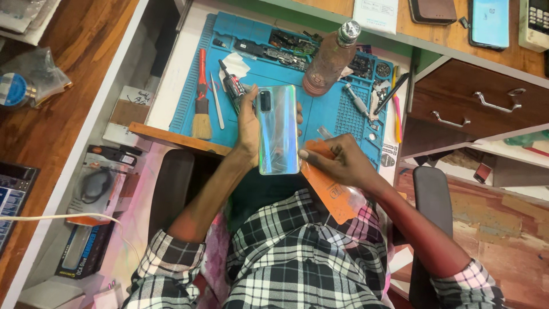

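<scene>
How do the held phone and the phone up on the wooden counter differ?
The held phone shows its iridescent back with a camera block; the counter phone lies screen up. The held phone is gripped in the left hand, with the right hand at its lower edge, above the blue mat; the counter phone rests untouched. Both are slim rectangular smartphones.

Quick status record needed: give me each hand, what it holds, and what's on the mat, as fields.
left hand: grip closed around the iridescent blue smartphone, back side and camera facing up
right hand: pinching a flat orange plastic card against the phone's right edge
surface: blue silicone repair mat on a white desk
left of phone: wooden-handled brush, metal tweezers, red-and-black screwdriver
behind phone: clear plastic bottle with metal cap, upright
mat trays: small parts, too small to identify
</scene>
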